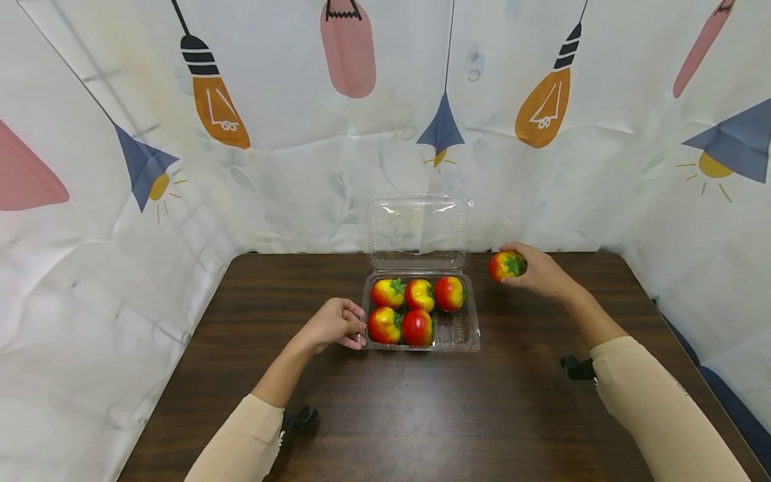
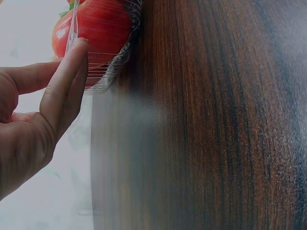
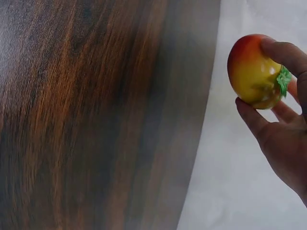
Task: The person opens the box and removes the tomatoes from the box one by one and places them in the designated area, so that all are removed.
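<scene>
A clear plastic clamshell box (image 1: 456, 338) sits on the table with its lid (image 1: 417, 224) raised upright at the back. Several red-and-yellow tomatoes with green leafy tops, such as this tomato (image 1: 417, 328), lie inside in two rows. My left hand (image 1: 339, 324) pinches the box's left rim; in the left wrist view its fingertips (image 2: 79, 47) are at the thin clear edge, beside a red tomato (image 2: 103, 28). To the right of the box, my right hand (image 1: 538, 271) holds another tomato (image 1: 504, 266) between thumb and fingers. Its green top (image 3: 283, 81) faces the palm.
The dark wood-grain table (image 1: 415, 408) extends around the box to both sides and toward me. A white sheet printed with lamps and bulbs (image 1: 289, 181) hangs behind the table's back edge and along both sides. Dark wrist cameras (image 1: 299, 420) sit under both forearms.
</scene>
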Motion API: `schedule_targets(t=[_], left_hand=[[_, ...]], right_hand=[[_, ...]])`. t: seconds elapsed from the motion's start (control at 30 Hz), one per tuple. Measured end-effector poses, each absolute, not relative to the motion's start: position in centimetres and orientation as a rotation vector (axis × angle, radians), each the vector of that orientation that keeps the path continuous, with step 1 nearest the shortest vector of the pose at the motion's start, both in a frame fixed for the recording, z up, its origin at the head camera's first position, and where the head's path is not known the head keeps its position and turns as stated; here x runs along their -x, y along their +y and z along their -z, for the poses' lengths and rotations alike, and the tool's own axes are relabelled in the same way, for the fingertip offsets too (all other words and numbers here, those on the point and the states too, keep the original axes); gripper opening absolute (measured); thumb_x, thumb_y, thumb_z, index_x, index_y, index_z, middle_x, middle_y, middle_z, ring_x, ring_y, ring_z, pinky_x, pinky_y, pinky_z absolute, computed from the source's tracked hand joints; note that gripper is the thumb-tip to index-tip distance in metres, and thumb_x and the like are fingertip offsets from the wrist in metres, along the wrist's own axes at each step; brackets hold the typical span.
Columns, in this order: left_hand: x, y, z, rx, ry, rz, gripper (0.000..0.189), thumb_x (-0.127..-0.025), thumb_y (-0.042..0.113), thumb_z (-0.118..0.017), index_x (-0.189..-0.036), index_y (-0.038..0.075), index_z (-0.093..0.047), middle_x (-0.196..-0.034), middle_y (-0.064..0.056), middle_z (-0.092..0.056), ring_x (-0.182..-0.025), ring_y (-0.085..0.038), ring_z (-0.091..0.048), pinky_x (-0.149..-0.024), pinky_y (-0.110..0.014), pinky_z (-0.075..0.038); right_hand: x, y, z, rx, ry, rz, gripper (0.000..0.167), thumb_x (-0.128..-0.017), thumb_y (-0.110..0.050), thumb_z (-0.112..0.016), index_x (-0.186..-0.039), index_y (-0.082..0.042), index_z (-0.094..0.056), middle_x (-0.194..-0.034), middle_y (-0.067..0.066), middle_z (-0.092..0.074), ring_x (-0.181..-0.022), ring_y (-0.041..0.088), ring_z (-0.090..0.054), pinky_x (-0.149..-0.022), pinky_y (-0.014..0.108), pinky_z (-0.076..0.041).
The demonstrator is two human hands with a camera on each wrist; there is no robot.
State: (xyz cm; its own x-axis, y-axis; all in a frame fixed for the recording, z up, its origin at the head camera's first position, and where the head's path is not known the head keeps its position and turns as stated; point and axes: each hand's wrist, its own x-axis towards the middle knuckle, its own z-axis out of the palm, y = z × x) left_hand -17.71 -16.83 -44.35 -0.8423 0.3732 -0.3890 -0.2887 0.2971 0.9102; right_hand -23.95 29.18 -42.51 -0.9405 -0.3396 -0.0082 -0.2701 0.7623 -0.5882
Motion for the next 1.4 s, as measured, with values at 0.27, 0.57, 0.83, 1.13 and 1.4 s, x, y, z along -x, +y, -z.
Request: schedule_targets(t=[0.27,0.57,0.83,1.13,1.4], left_hand=[[17.7,-16.8,44.3,-0.080,2.016,-1.590,0.026,-0.098,-0.007,-0.061,-0.120,-0.016,-0.049,-0.087,-0.020,-0.074,-0.068,-0.023,-0.074,-0.065,-0.037,-0.066],[17.7,-16.9,44.4,-0.078,2.013,-1.589,0.025,-0.099,-0.007,-0.060,-0.120,-0.015,-0.050,-0.085,-0.019,-0.073,-0.067,-0.022,-0.074,-0.066,-0.038,-0.066],[17.7,-16.9,44.3,-0.079,2.006,-1.588,0.027,-0.099,-0.006,-0.061,-0.121,-0.016,-0.049,-0.087,-0.020,-0.074,-0.068,-0.022,-0.074,-0.067,-0.039,-0.067],[17.7,-16.8,44.2,-0.086,2.010,-1.589,0.027,-0.099,-0.006,-0.061,-0.121,-0.016,-0.049,-0.088,-0.021,-0.074,-0.068,-0.023,-0.075,-0.065,-0.037,-0.067],[17.7,-16.8,44.2,-0.069,2.014,-1.584,0.026,-0.098,-0.007,-0.061,-0.121,-0.015,-0.050,-0.087,-0.019,-0.073,-0.067,-0.021,-0.074,-0.064,-0.035,-0.066]], right_hand=[[24.9,29.3,43.7,0.381,2.867,0.871,0.073,-0.094,-0.033,-0.077,-0.153,-0.005,-0.044,-0.141,0.026,-0.055,-0.115,0.040,-0.057,-0.096,0.057,-0.051],[26.0,28.9,44.1,0.308,2.878,0.816,0.069,-0.097,-0.030,-0.074,-0.151,0.001,-0.044,-0.143,0.032,-0.053,-0.120,0.047,-0.055,-0.100,0.062,-0.048],[26.8,28.8,44.7,0.214,2.897,0.849,0.072,-0.097,-0.032,-0.072,-0.152,0.003,-0.041,-0.149,0.034,-0.047,-0.130,0.053,-0.049,-0.110,0.066,-0.042],[27.1,28.3,45.6,0.154,2.872,0.854,0.075,-0.099,-0.042,-0.067,-0.152,0.004,-0.041,-0.148,0.034,-0.047,-0.130,0.052,-0.049,-0.110,0.065,-0.042],[27.1,27.9,45.9,0.071,2.874,0.830,0.076,-0.101,-0.049,-0.062,-0.153,0.003,-0.040,-0.148,0.033,-0.047,-0.127,0.049,-0.051,-0.106,0.062,-0.046]])
